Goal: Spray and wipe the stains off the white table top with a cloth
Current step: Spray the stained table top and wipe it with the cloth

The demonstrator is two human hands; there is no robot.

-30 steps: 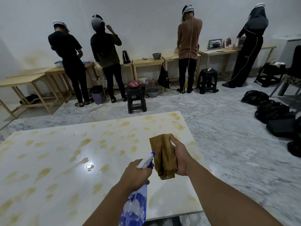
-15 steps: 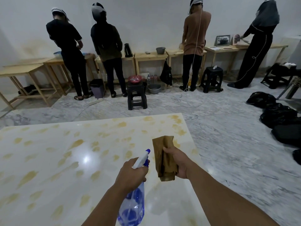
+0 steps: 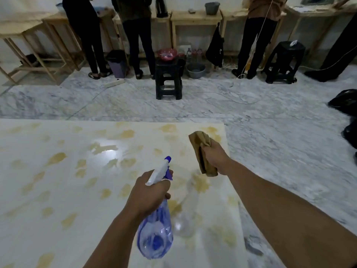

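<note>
The white table top fills the lower left and carries several yellowish-brown stains. My left hand grips a clear spray bottle with blue markings by its neck, its white and blue nozzle aimed forward over the table. My right hand holds a folded brown cloth in the air above the table's far right corner, apart from the surface.
Marble floor lies past the table's right and far edges. A black stool stands ahead on the floor. Several people stand at wooden tables along the wall. Black bags lie at the right.
The view has tilted down and closer to the table. My right hand with the cloth has moved up and right, toward the far right corner. The bottle stays in my left hand.
</note>
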